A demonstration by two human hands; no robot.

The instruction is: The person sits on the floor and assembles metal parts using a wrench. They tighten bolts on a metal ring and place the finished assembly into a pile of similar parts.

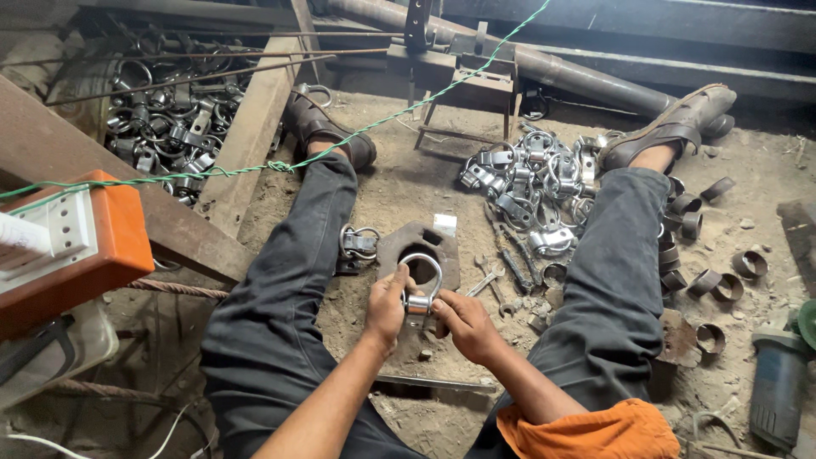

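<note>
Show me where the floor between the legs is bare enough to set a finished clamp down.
Bare dirt lies beyond the dark notched steel plate, between the left sandal and the shiny clamp pile. Right of the plate, wrenches crowd the ground.

We're looking at pretty soft, flat daylight here, brightest on the dusty ground point(399, 183) in the middle. The top edge and left corner sink into deep shade under the beams point(246, 127). Shadows are weak, just a dark patch under the legs. A bit of glare pops off the metal ring point(422, 265) and the pile of shiny clamps point(531, 183). Focus holds up well in the centre; the edges bow out wide-angle style and go slightly mushy.
</note>
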